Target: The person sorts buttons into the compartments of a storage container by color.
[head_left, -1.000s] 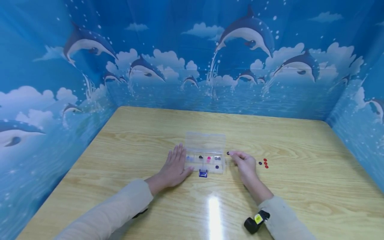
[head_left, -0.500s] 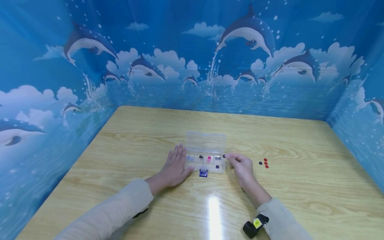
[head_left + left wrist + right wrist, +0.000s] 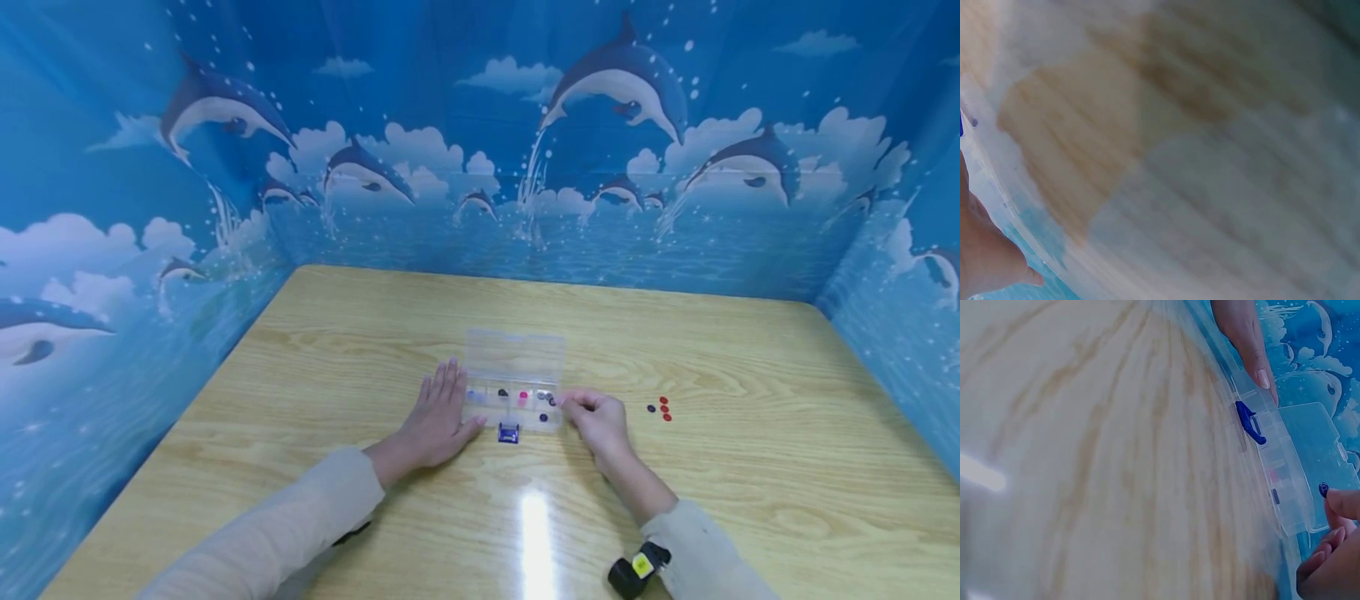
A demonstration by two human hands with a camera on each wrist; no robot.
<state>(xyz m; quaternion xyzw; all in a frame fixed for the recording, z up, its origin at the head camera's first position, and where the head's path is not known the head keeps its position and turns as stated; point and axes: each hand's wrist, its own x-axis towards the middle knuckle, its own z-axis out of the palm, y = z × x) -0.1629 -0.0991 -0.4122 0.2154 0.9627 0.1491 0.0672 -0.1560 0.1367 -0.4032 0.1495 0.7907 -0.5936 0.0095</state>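
Note:
A clear plastic compartment box (image 3: 491, 416) lies on the table, its transparent lid (image 3: 514, 354) swung back. My left hand (image 3: 433, 423) rests flat beside the box's left end, fingers straight, thumb at its near corner. Between thumb and finger, my right hand (image 3: 603, 423) pinches a small dark blue button (image 3: 1324, 489) over the right end of the box. Grey buttons (image 3: 544, 396) sit in the back right compartment; pink ones (image 3: 522, 397) and a black one (image 3: 502, 392) are farther left. One dark button (image 3: 543, 417) lies in a front compartment.
To the right on the wooden table (image 3: 720, 467) lie several red buttons (image 3: 664, 408) and a dark one (image 3: 651, 408). A blue latch (image 3: 507, 433) sticks out at the box's front. Dolphin-printed curtains (image 3: 480, 150) enclose the table's back and sides.
My right hand has moved left with the dark blue button, from beside the box to above its right compartments. The left hand has stayed in place.

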